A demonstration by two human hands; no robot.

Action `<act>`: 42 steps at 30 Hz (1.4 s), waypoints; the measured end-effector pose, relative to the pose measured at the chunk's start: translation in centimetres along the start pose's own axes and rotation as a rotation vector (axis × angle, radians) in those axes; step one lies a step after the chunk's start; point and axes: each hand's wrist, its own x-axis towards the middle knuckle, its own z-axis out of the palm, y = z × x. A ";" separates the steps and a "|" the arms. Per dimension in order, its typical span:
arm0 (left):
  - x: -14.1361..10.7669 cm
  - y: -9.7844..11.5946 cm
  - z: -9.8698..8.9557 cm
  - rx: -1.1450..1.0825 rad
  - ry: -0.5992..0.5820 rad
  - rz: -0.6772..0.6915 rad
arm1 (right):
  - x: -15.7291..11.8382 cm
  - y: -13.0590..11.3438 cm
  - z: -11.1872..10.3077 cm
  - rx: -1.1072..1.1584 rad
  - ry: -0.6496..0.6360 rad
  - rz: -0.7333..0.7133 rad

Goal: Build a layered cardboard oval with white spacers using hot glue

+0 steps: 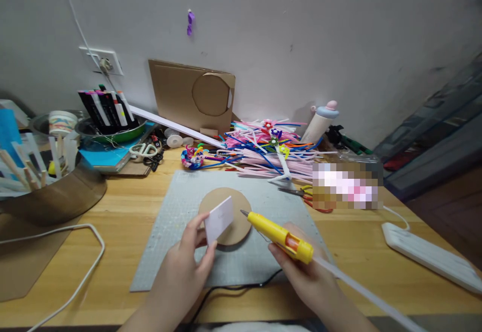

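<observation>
My left hand (194,254) pinches a small white rectangular card (219,220) by its left edge, tilted above a round cardboard disc (235,231). The disc lies on a grey cutting mat (161,251). My right hand (301,266) is wrapped round a yellow glue gun (274,232), its dark nozzle pointing left towards the card without touching it. A white glue stick runs out of the gun's back end. Part of my right hand is hidden behind the gun.
Pipe cleaners (263,156) and pliers (301,191) lie behind the mat. A metal bowl of sticks (56,191) is at left, a white power strip (429,256) at right. A black cable (241,287) crosses the mat's front edge. Cardboard (173,91) leans on the wall.
</observation>
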 end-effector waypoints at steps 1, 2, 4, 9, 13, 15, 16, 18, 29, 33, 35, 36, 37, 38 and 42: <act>0.1 0.1 -0.1 -0.070 0.011 -0.033 | 0.0 0.2 0.0 0.080 -0.016 0.097; 0.2 0.3 -0.1 -0.149 0.014 -0.058 | 0.0 0.4 0.0 0.181 -0.052 0.195; 0.3 0.7 -0.2 -0.324 0.009 -0.082 | 0.2 0.8 -0.1 0.441 -0.158 0.368; 0.1 1.0 -0.8 -0.511 -0.029 -0.075 | 1.2 1.1 -0.6 0.940 -0.386 0.663; -0.3 0.5 -1.5 -0.344 -0.072 0.009 | 1.3 1.7 -0.8 0.946 -0.404 0.697; -0.4 0.2 -1.9 -0.266 -0.092 0.053 | 1.3 2.0 -0.8 0.924 -0.374 0.685; -0.4 0.1 -2.0 -0.244 -0.099 0.064 | 1.3 2.1 -0.8 0.915 -0.362 0.683; -0.3 -0.2 -2.0 -0.241 -0.108 0.044 | 1.4 2.3 -0.9 0.902 -0.347 0.687; 0.9 -0.3 -1.0 -0.783 -0.059 -0.300 | 1.4 2.7 -1.5 1.143 -0.525 0.833; 0.8 0.2 -1.5 -0.868 -0.108 -0.282 | 1.2 3.0 -1.3 1.118 -0.612 0.843; 0.6 0.3 -1.8 -0.849 -0.126 -0.268 | 1.2 3.3 -1.2 1.091 -0.635 0.854; 0.6 0.3 -2.0 -0.829 -0.135 -0.264 | 1.2 3.5 -1.1 1.080 -0.646 0.865; 0.5 0.3 -2.2 -0.807 -0.145 -0.263 | 1.3 3.7 -1.1 1.066 -0.652 0.877; 0.5 0.2 -2.4 -0.784 -0.157 -0.261 | 1.3 3.9 -1.2 1.050 -0.653 0.890; 0.4 0.0 -2.9 -0.717 -0.180 -0.265 | 1.4 4.3 -1.1 1.001 -0.604 0.900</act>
